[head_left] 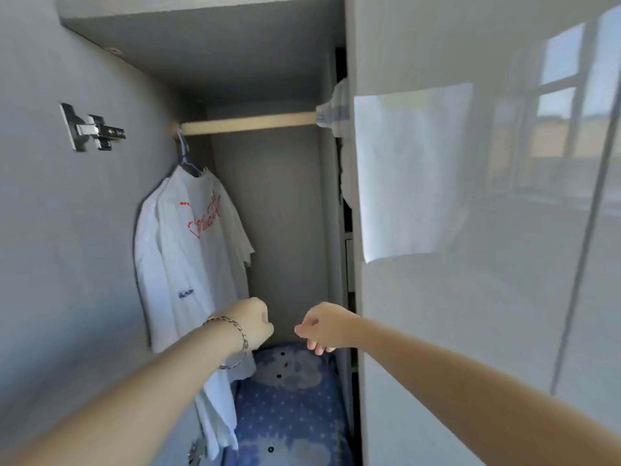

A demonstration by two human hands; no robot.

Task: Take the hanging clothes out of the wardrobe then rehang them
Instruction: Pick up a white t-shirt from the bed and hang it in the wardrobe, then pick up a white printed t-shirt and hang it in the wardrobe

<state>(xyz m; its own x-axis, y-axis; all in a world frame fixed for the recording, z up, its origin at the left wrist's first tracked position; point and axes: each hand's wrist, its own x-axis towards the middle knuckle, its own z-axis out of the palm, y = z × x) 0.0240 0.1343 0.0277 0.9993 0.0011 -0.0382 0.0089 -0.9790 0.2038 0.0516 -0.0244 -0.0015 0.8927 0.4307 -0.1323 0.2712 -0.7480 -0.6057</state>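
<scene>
White shirts [188, 250] hang on a hanger [185, 156] at the left end of the wooden rail [248, 123] inside the open wardrobe; the front one has red lettering. My left hand [256, 322], with a bracelet at the wrist, is in front of the shirts' lower hem with its fingers curled and nothing in it. My right hand [324, 329] is level with it, a short gap to the right, fingers loosely curled and holding nothing. Another pale garment [336, 111] shows at the rail's right end, mostly hidden behind the door.
A glossy white wardrobe door [487, 213] fills the right side. The grey side wall [67, 230] with a metal hinge [92, 129] is on the left. Blue patterned bedding [289, 408] lies on the wardrobe floor.
</scene>
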